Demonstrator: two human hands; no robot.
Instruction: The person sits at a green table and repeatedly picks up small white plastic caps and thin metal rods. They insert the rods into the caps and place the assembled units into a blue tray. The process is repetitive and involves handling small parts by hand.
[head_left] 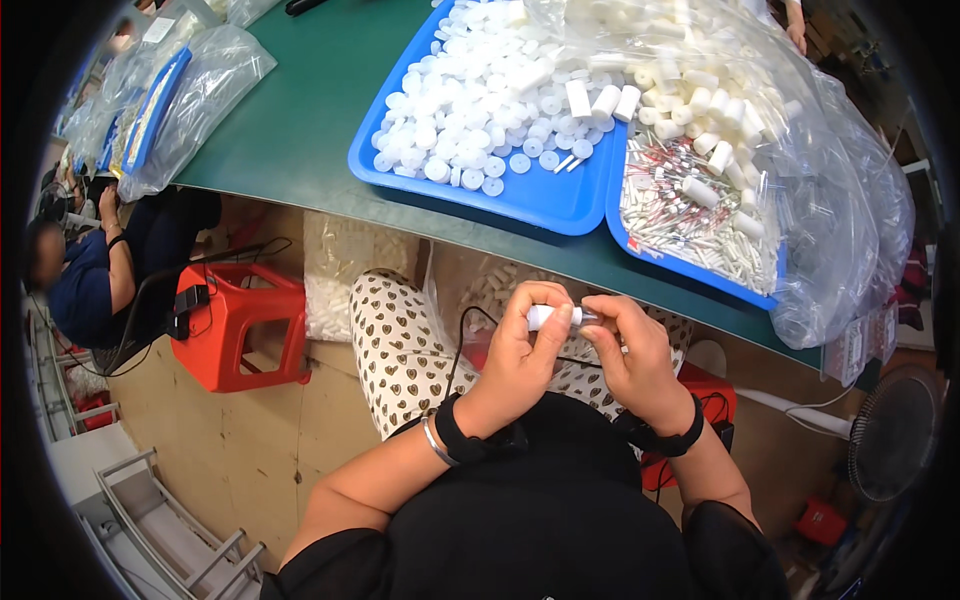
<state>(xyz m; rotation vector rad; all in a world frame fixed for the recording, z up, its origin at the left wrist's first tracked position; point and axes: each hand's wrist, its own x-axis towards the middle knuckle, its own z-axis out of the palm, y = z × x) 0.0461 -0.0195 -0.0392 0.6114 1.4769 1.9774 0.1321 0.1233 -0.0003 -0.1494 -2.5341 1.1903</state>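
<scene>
Above my lap, my left hand [526, 345] is closed round a small white plastic cylinder [541, 317], lying roughly sideways. My right hand [637, 352] meets it from the other side, thumb and forefinger pinched at a small greyish piece [588, 318] at the cylinder's right end. What exactly that piece is cannot be made out. In front of both hands, a blue tray [570, 212] holds many translucent white discs [440, 130]. Several white cylinders [605, 101] and a few thin white pins [568, 163] lie near its right side.
Beside it, a second blue tray [690, 272] carries cream cylinders [700, 100] and thin red-and-white parts [660, 190] under clear plastic [840, 190]. The green table edge [450, 228] runs before my knees. A red stool [240, 325] and seated person [95, 270] are left; a fan [893, 432] is right.
</scene>
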